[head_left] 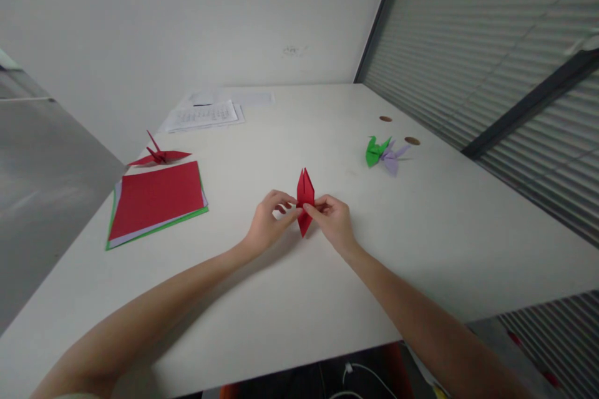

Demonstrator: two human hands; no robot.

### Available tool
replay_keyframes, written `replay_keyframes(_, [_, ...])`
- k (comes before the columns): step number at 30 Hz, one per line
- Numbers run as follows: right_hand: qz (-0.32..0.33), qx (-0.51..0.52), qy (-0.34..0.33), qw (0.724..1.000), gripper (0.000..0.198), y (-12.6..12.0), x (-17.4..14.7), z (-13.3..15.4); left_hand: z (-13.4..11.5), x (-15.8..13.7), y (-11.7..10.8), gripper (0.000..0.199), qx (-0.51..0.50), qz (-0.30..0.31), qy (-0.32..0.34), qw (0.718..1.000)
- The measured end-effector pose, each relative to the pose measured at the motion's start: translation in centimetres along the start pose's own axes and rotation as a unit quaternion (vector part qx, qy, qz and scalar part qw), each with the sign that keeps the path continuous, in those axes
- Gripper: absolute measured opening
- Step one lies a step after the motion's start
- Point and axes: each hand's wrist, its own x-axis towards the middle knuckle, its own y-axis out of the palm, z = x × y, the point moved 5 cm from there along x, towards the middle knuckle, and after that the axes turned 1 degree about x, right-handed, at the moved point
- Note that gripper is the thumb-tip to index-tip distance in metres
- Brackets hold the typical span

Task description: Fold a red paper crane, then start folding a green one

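A piece of red origami paper (306,190), folded into a narrow diamond with a slit at its upper end, is held just over the white table. My left hand (272,215) pinches its left edge between thumb and fingers. On the opposite edge, my right hand (333,217) grips it, the thumb lying across the front of the paper. The lower point of the diamond aims toward me. Fingertips behind the paper are partly hidden.
Left on the table (262,318) lies a stack of red, lilac and green paper sheets (161,196), with a red paper crane (160,156) behind it. A green crane (375,151) and a lilac crane (390,158) stand right. Written papers (203,115) lie farther back, near the wall.
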Motion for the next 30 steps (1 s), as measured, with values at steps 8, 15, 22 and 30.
replay_keyframes(8, [0.1,-0.121,-0.193,0.969,0.012,1.4,-1.6,3.0,1.2,0.1,0.9,0.041,-0.19,0.055,-0.099,0.975])
replay_keyframes(15, [0.014,-0.03,-0.135,0.99,0.032,-0.1,-0.4,1.6,1.9,-0.1,1.1,0.058,-0.228,0.054,-0.15,0.96])
replay_keyframes(22, [0.011,-0.018,-0.128,0.991,0.027,0.0,-0.2,2.0,0.5,-0.4,1.2,0.067,-0.206,0.088,-0.107,0.969])
replay_keyframes(30, [0.009,0.057,-0.034,0.998,0.033,0.0,0.3,1.2,0.5,-0.2,1.1,0.053,-0.242,0.077,-0.124,0.959])
